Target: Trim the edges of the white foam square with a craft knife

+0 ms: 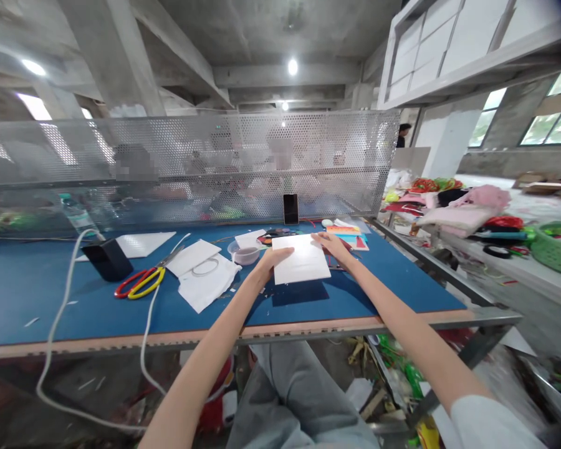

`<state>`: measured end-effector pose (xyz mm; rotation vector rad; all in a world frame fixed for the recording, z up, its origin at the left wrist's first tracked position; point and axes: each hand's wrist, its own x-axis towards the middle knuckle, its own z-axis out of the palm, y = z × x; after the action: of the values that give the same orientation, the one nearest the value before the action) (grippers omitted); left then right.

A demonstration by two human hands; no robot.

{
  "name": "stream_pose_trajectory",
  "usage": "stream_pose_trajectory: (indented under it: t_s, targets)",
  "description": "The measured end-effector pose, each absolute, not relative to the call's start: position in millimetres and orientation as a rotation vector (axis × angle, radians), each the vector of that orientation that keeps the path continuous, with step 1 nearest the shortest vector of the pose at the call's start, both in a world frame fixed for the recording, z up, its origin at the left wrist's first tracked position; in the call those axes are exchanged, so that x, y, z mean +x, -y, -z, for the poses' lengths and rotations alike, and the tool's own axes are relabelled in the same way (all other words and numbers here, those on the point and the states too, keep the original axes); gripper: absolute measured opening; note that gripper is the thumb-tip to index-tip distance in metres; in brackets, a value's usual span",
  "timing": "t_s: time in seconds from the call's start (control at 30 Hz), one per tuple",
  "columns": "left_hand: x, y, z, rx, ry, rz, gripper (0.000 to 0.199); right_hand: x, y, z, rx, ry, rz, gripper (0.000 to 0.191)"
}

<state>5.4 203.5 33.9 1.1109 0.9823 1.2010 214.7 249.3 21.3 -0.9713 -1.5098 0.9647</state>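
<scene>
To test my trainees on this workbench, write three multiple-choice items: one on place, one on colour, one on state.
1. Where do the left hand and right hand rest?
A) On the scissors
B) On a white sheet
C) On a black box

2. What colour are the scissors' handles?
A) Blue and black
B) Green and white
C) Red and yellow

3. How is the phone placed?
A) Standing upright
B) Lying flat
C) Held in a hand

1 B: both hands lie on the sheet.
2 C: one loop is red, one yellow.
3 A: it stands on its end.
</scene>
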Motion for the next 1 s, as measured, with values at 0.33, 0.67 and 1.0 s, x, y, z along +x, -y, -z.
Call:
stream_pose_trajectory:
  t_s: [0.33, 0.67, 1.0]
  targets:
    - [0.0, -204.7, -30.0, 1.136, -0.961, -1.153, 0.05, 212.7, -255.5, -15.4, -1.023, 1.321, -0.953, 0.047]
    - [-3.1, -208.3, -28.0, 1.163, -1.02, -1.102, 0.044, 214.3, -240.7, -15.5, -1.04, 1.643, -0.378, 0.03]
    - [-1.7, -206.2, -30.1, 1.154, -1.022, -1.129, 0.045, 212.6, -236.7, -22.9, -1.007, 1.558, -0.112, 0.039]
